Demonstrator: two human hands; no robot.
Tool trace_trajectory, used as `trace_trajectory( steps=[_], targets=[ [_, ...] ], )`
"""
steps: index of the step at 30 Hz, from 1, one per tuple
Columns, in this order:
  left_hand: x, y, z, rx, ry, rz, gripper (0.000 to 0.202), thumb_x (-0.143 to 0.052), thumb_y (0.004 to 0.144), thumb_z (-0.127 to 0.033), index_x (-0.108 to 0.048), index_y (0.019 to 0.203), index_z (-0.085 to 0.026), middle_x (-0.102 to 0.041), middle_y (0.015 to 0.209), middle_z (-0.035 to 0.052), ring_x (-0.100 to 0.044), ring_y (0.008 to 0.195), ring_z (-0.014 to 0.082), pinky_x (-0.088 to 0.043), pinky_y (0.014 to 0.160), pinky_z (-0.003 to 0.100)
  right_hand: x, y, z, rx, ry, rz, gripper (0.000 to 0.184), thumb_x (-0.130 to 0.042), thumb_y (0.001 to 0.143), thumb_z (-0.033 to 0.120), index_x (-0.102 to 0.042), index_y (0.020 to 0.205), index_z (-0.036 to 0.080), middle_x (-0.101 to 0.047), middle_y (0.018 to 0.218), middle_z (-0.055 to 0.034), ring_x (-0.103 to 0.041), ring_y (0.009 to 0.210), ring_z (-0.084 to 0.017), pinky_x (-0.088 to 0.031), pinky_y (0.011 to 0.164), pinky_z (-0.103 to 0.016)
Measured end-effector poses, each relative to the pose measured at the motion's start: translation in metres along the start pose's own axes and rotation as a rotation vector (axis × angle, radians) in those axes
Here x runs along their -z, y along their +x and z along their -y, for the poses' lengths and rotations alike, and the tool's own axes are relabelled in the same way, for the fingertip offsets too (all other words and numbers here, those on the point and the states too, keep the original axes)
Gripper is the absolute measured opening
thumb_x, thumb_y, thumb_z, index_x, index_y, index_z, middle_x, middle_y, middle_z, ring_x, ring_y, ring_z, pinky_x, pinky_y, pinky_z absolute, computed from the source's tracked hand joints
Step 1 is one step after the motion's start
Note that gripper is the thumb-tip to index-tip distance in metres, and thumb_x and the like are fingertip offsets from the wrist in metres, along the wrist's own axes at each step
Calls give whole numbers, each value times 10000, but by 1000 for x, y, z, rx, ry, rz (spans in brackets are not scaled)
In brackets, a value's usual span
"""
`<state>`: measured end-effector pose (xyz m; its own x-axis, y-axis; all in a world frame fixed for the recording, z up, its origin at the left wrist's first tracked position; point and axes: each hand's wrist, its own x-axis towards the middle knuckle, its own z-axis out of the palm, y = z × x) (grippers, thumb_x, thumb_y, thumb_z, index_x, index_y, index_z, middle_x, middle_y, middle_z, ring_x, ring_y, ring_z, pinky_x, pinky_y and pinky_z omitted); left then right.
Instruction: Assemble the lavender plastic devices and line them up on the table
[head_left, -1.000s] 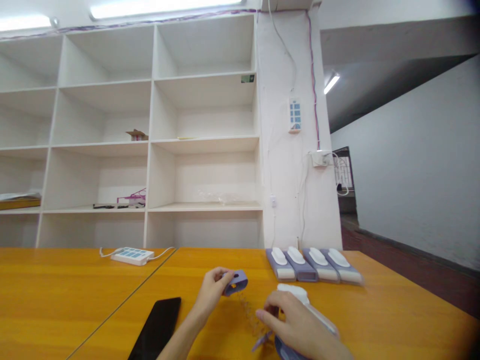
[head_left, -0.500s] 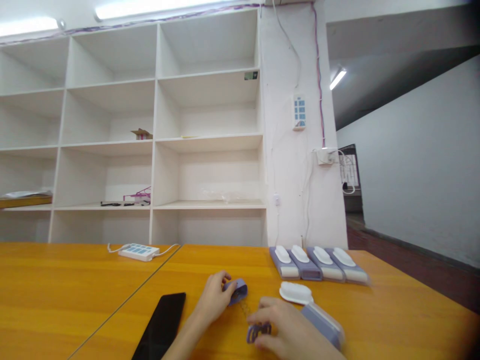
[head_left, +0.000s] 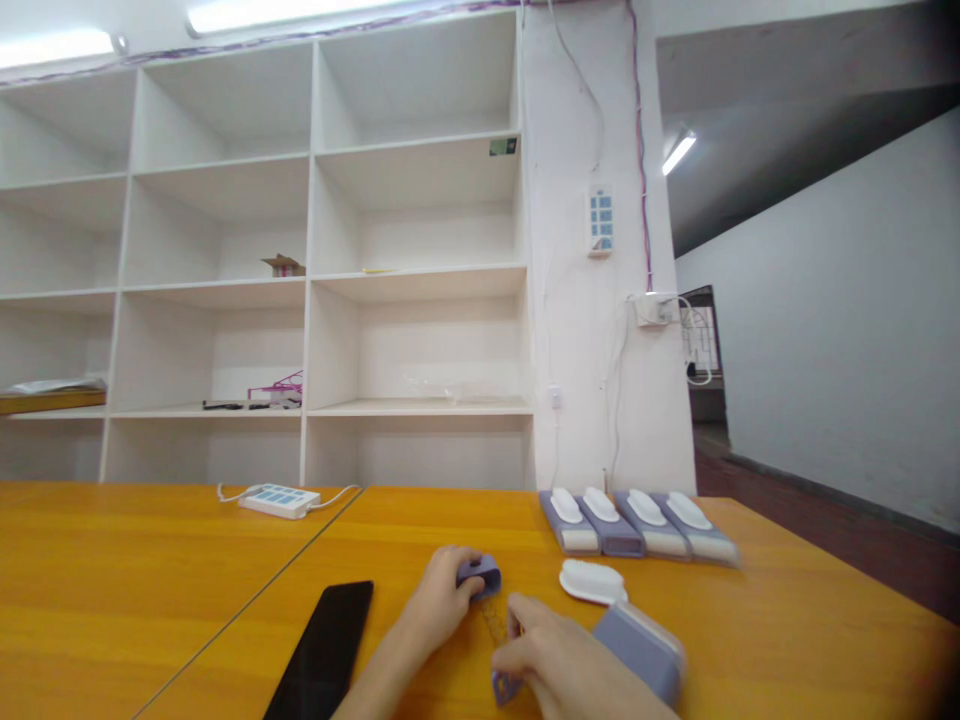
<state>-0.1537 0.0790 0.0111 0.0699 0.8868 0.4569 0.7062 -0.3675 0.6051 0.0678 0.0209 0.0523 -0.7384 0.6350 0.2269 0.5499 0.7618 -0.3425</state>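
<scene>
My left hand [head_left: 442, 600] is closed on a small purple plastic piece [head_left: 480, 574] just above the orange table [head_left: 150, 590]. My right hand [head_left: 551, 660] is closed around another small purple part [head_left: 504, 686], low in the view. A thin coiled spring [head_left: 493, 622] shows between the two hands. A purple box [head_left: 637, 662] with a pale rim lies tilted by my right hand. Beyond it rests a white oval lid [head_left: 592, 582].
A black phone [head_left: 322, 650] lies face down left of my left arm. Several purple and white boxes [head_left: 637, 525] sit in a row at the table's back right. A white power strip [head_left: 279, 500] lies at the back. White shelving [head_left: 300, 270] stands behind.
My right hand let go of the purple box and picked a small purple part from the table. My left hand lowered its purple piece toward the right hand.
</scene>
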Motion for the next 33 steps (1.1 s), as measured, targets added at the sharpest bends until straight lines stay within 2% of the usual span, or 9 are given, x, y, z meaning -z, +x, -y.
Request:
trace_trajectory(
  steps=[6,12,19,23,26,28,31,33],
  targets=[
    [-1,0,-1,-9,29,-7,341,-608,822,-268,-673,1143,-173,-680,1151,96,-578,1106,248,-398,1023,346,-2,4,-2,41,-72,-6,264,-621,754,109,-765,837,314,-584,1045,5,-616,899,-145,-386,730,-213],
    [2,-1,-5,-42,62,6,342,-598,844,-290,-670,1162,-187,-673,1138,94,-573,1094,245,-400,1010,342,-10,1,-4,68,-73,-68,277,-530,882,145,-743,892,321,-579,974,12,-597,853,-125,-362,697,-213],
    [6,-2,-9,-94,66,5,340,-494,938,-386,-661,1176,-211,-647,1165,90,-554,1114,243,-399,1028,356,-4,-3,4,19,-46,-98,217,-537,911,190,-727,880,290,-610,953,8,-607,880,-145,-381,733,-216],
    [8,-3,-16,-140,96,-61,384,-497,942,-432,-625,1225,-206,-602,1252,114,-519,1184,264,-382,1070,399,4,-7,11,9,34,-125,224,-614,874,232,-700,1059,325,-638,1059,4,-611,992,-176,-405,846,-222],
    [17,-3,-31,-233,140,-89,310,-488,951,-355,-636,1188,-222,-605,1231,109,-527,1168,257,-399,1055,408,17,-11,17,5,97,-184,385,-665,853,297,-627,1232,352,-636,1163,0,-593,1089,-198,-404,926,-239],
    [26,-5,-44,-327,141,-48,293,-443,953,-242,-639,1172,-246,-600,1241,91,-526,1175,235,-404,1049,388,27,-14,16,1,112,-240,349,-609,892,304,-633,1239,334,-641,1159,-13,-600,1077,-195,-408,945,-255],
    [39,-8,-56,-454,163,62,460,-400,867,-52,-626,1194,-283,-571,1321,56,-496,1239,210,-382,1068,376,36,-18,1,9,105,-322,343,-461,934,194,-662,1199,275,-653,1104,-43,-613,1023,-185,-428,929,-275],
    [42,-12,-59,-472,207,155,590,-437,765,7,-607,1235,-306,-554,1367,39,-484,1269,222,-371,1076,397,37,-20,-16,1,89,-358,385,-427,903,125,-670,1178,242,-655,1099,-64,-610,1027,-195,-435,930,-294]
  ],
)
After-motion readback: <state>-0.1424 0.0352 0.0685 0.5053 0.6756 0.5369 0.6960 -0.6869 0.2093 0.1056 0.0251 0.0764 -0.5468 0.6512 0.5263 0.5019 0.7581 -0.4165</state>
